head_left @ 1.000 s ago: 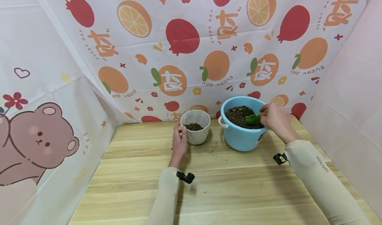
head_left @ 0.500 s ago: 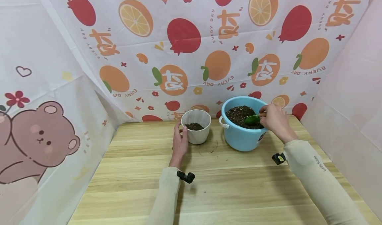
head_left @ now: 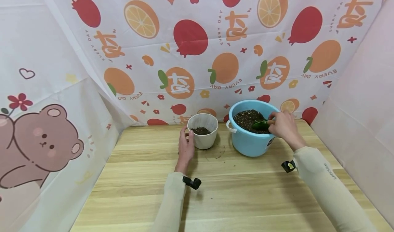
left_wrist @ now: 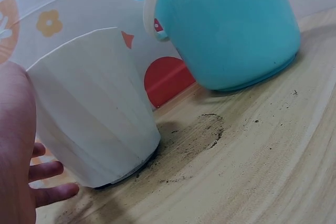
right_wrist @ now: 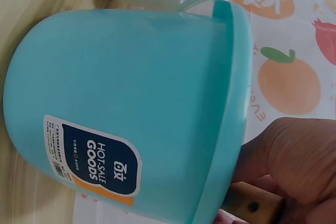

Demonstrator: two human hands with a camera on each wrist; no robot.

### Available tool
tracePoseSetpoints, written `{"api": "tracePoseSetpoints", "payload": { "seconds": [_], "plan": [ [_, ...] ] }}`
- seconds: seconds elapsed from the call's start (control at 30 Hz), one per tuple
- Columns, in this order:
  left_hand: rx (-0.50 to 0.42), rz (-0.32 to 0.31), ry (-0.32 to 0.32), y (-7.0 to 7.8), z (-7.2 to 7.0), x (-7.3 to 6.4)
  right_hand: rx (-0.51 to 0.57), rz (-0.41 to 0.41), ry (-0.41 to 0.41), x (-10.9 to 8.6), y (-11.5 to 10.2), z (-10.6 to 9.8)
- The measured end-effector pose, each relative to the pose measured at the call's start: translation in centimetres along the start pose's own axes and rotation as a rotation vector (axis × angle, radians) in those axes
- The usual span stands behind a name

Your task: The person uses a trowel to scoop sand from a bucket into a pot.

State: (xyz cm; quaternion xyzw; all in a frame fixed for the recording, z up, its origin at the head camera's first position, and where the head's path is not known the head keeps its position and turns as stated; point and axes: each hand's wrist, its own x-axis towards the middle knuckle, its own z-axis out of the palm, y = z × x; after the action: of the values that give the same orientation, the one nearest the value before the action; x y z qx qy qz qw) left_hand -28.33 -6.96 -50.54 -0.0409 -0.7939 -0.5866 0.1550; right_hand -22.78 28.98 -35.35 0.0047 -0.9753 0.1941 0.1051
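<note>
A white plant pot (head_left: 204,141) with dark soil in its bottom stands on the table. My left hand (head_left: 185,150) holds it from the left, thumb at the near side of the rim and fingers along the far side of the wall. To its right is a light blue bucket (head_left: 250,146) filled with dark potting soil (head_left: 246,118). Over the bucket's right rim, my right hand (head_left: 285,126) grips a small trowel by its wooden handle (right_wrist: 252,203). The trowel's green blade (head_left: 260,125) lies in the soil, its edge partly buried.
The wooden table (head_left: 234,198) has soil crumbs (left_wrist: 212,129) between pot and bucket. A white bucket handle (head_left: 231,126) hangs on the side facing the pot. Close behind both containers rises a fruit-print cloth (head_left: 141,64), with more cloth at both sides.
The trowel blade has tipped and pushed slightly lower into the soil, as my right hand shifted a little. My left hand and the pot stay in place.
</note>
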Motion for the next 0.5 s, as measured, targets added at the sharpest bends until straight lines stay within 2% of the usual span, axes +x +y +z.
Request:
{"api": "tracePoseSetpoints", "payload": {
  "seconds": [0.17, 0.3, 0.4, 0.5],
  "plan": [
    [-0.001, -0.006, 0.038, 0.4, -0.2, 0.2, -0.010, 0.039, -0.083, 0.1, 0.3, -0.6],
    [0.028, 0.001, 0.061, 1.1, -0.9, 0.9, 0.013, 0.070, -0.093, 0.3, 0.1, -1.7],
    [0.057, 0.044, 0.084, 2.3, -1.9, 2.0, 0.024, 0.081, -0.040, 0.4, -0.4, -3.0],
    [0.082, 0.098, 0.106, 4.3, -2.9, 3.3, 0.039, 0.073, 0.054, 0.4, -1.5, -4.4]
  ]
}}
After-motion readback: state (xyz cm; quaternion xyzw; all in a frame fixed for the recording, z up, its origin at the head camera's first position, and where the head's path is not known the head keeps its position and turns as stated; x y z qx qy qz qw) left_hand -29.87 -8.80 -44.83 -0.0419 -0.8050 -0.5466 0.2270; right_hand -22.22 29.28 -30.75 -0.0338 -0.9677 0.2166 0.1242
